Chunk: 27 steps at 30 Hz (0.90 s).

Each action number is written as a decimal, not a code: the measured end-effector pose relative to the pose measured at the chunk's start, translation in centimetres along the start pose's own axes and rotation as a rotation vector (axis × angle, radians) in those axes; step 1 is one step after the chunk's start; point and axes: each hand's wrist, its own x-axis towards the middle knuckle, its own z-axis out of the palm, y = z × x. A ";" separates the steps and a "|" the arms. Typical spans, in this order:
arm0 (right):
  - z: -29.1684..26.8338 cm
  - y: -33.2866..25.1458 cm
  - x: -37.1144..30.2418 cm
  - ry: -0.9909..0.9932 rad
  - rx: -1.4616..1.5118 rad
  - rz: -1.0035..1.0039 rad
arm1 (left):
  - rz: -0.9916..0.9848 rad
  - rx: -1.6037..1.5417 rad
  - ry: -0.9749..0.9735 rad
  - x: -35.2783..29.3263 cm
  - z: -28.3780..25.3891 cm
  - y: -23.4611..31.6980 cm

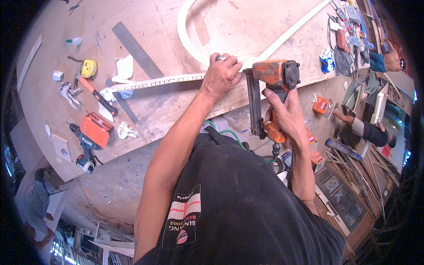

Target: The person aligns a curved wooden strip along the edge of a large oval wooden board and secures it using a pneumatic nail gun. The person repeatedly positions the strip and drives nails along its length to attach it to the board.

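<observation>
My right hand (286, 112) is wrapped round the handle of an orange and black air nailer (270, 73), with its nose against the white strip near my left hand. My left hand (221, 77) is closed over that strip, knuckles up, a ring on one finger. The white strip (182, 31) curves in a loop beyond my hands and runs straight to the far right. Left of my left hand, a slotted white length (161, 82) extends across the table; its join with the loop is hidden under my hand. A green air hose (234, 136) passes beside my waist.
On the wooden table (168, 106) lie a hammer (95, 93), yellow tape measure (88, 68), cordless drill (85, 148), orange box (97, 129), dark flat bar (137, 49) and crumpled paper. Assorted tools (346, 35) crowd the far right. A co-worker (371, 132) is by scrap wood at right.
</observation>
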 end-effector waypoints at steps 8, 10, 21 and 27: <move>0.6 -0.5 -0.5 0.034 -0.032 0.097 | 0.018 0.035 -0.008 -0.1 0.2 0.0; 0.7 -0.5 -0.5 0.039 -0.027 0.091 | 0.016 0.031 -0.010 0.1 0.1 0.0; 0.4 0.5 -0.3 0.044 -0.169 0.008 | 0.004 -0.002 -0.046 0.5 -0.4 0.0; 0.4 1.0 -0.1 0.056 -0.189 -0.068 | 0.015 -0.013 -0.019 0.3 -0.3 0.0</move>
